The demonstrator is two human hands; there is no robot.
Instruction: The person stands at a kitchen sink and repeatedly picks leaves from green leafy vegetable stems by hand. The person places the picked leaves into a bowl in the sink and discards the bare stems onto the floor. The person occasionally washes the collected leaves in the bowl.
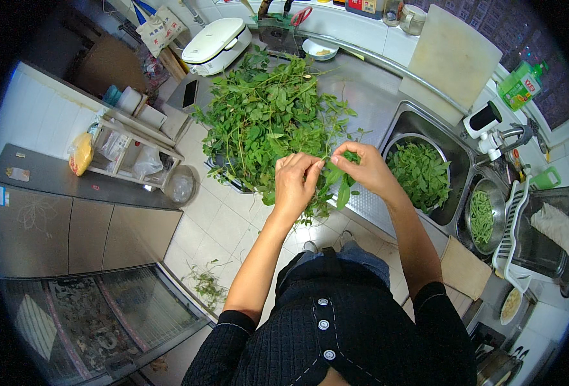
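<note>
My left hand (295, 182) pinches a thin green stem (326, 158) between thumb and forefinger. Close beside it, my right hand (363, 170) grips the same sprig, with green leaves (343, 193) hanging below and some tucked in the palm. Behind both hands spreads a large heap of leafy green stems (265, 108), which covers much of the counter's left end and hangs over its front edge. To the right, a round metal bowl (447, 150) full of picked leaves (419, 176) sits in the steel sink (402, 118).
A metal bowl of cut green beans (482, 217) stands right of the sink, near a white dish rack (511, 227). A cutting board (451, 62) leans at the back by the faucet (506, 135). A phone (190, 93) and white appliance (217, 43) lie left. Stems (208, 284) litter the floor.
</note>
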